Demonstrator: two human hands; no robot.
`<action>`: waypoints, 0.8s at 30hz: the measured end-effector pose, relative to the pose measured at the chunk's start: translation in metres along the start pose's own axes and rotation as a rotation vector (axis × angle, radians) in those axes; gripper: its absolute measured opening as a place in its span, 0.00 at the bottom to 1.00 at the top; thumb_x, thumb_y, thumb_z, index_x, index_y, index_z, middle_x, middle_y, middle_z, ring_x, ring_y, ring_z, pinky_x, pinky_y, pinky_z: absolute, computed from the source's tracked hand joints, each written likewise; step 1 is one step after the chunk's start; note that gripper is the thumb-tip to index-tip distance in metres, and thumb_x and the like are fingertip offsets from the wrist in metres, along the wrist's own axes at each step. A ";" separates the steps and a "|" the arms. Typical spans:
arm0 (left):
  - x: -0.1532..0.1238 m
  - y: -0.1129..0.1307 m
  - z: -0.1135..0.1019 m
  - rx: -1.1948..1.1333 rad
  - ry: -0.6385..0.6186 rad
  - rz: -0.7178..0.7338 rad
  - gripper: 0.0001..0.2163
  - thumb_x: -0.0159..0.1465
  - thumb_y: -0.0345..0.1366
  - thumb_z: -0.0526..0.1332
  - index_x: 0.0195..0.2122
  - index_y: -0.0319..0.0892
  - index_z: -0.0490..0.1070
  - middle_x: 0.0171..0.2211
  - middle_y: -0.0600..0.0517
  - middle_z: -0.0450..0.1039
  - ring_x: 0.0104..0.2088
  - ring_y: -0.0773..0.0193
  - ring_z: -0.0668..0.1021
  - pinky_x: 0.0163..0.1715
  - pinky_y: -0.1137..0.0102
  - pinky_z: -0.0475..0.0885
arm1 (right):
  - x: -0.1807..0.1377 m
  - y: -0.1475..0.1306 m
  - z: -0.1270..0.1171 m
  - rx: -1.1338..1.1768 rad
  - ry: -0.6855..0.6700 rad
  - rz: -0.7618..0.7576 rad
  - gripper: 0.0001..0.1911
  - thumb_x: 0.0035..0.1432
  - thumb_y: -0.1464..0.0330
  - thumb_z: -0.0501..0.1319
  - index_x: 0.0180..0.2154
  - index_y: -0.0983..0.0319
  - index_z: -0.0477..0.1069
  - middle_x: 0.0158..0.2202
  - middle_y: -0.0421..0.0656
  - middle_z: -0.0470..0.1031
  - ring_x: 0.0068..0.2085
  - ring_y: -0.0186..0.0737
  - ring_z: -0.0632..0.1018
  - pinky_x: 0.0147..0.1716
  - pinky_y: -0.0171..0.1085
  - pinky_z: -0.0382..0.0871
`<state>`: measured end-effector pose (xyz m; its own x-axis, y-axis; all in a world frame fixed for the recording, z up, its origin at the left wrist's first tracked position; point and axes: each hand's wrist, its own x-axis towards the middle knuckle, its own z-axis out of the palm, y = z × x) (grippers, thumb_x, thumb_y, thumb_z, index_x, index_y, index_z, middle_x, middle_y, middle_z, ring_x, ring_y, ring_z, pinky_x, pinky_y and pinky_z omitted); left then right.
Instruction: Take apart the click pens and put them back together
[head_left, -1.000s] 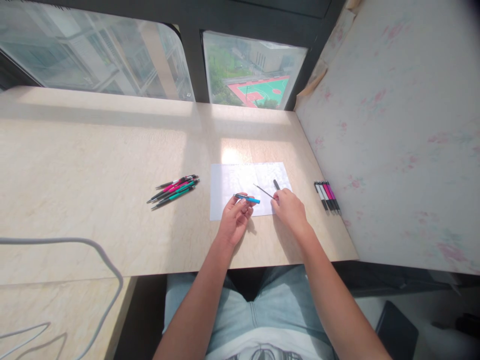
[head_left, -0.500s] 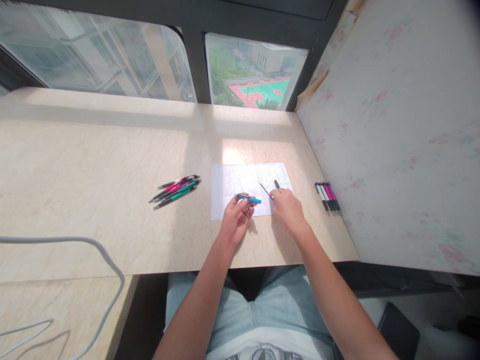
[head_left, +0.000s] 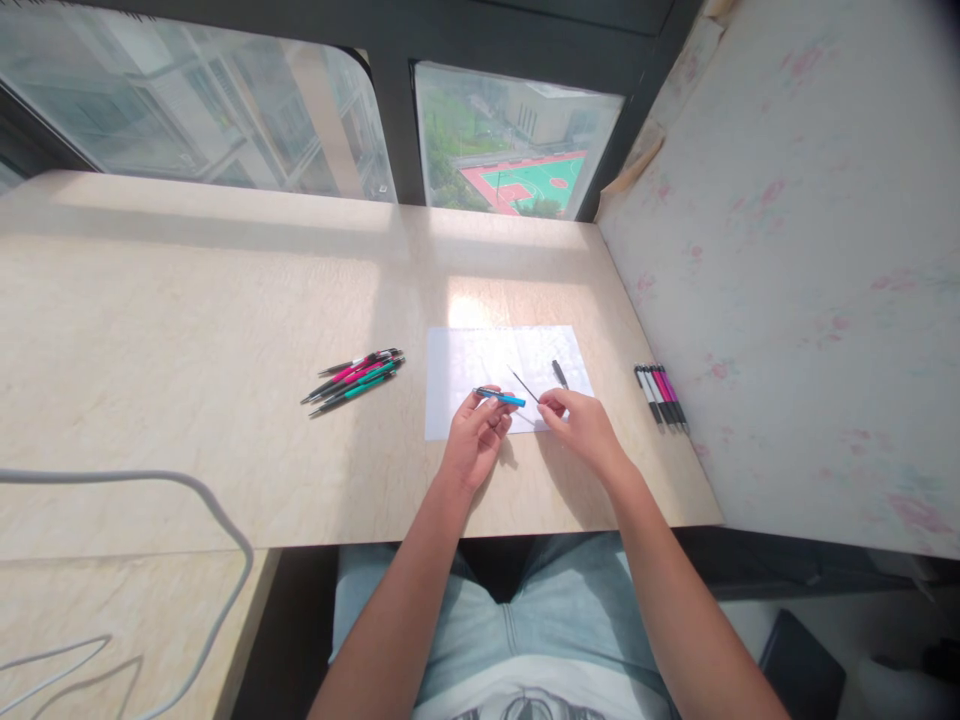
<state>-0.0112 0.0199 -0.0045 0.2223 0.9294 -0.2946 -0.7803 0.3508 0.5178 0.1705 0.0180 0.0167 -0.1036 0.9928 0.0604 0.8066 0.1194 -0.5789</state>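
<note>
A blue pen barrel (head_left: 510,399) with a dark clip end lies across the fingers of my left hand (head_left: 472,440), which is closed on it above the white paper (head_left: 442,380). Between the thumb and fingertips of my right hand (head_left: 585,425) is a thin dark pen refill (head_left: 523,384), its tip pointing up and to the left. On the paper, just beyond my right hand, rests a short black pen grip (head_left: 559,373). The barrel and the refill are apart, with a small gap between my hands.
Several pens (head_left: 352,380) in pink, green and white lie in a loose pile left of the paper. Another row of pens (head_left: 660,397) lies side by side near the papered wall (head_left: 817,300). A grey cable (head_left: 180,480) loops over the left front of the desk.
My right hand has lifted slightly with the refill and drawn back from the black grip, which now shows more fully. The left hand keeps the blue barrel in nearly the same place.
</note>
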 end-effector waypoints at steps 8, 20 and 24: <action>0.000 -0.001 -0.001 -0.007 -0.009 0.005 0.11 0.57 0.30 0.70 0.39 0.40 0.73 0.37 0.49 0.78 0.38 0.67 0.80 0.34 0.77 0.71 | -0.034 -0.004 -0.016 0.468 0.181 0.122 0.08 0.58 0.62 0.63 0.34 0.60 0.77 0.35 0.43 0.79 0.35 0.39 0.77 0.31 0.36 0.70; 0.001 0.001 -0.001 0.004 0.005 -0.002 0.11 0.56 0.30 0.71 0.39 0.40 0.73 0.37 0.49 0.78 0.37 0.68 0.80 0.34 0.77 0.70 | -0.045 -0.008 -0.029 0.477 0.320 0.128 0.08 0.57 0.62 0.64 0.32 0.60 0.76 0.32 0.43 0.78 0.34 0.40 0.77 0.32 0.38 0.72; 0.001 0.001 -0.001 -0.014 0.010 0.001 0.11 0.56 0.29 0.70 0.39 0.40 0.73 0.37 0.49 0.77 0.37 0.68 0.80 0.34 0.77 0.71 | -0.047 -0.009 -0.030 0.453 0.354 0.122 0.06 0.58 0.64 0.63 0.32 0.59 0.76 0.32 0.43 0.77 0.34 0.40 0.76 0.32 0.38 0.71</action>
<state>-0.0122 0.0210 -0.0051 0.2155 0.9287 -0.3017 -0.7888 0.3477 0.5069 0.1853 -0.0296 0.0434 0.2375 0.9518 0.1943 0.4638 0.0647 -0.8836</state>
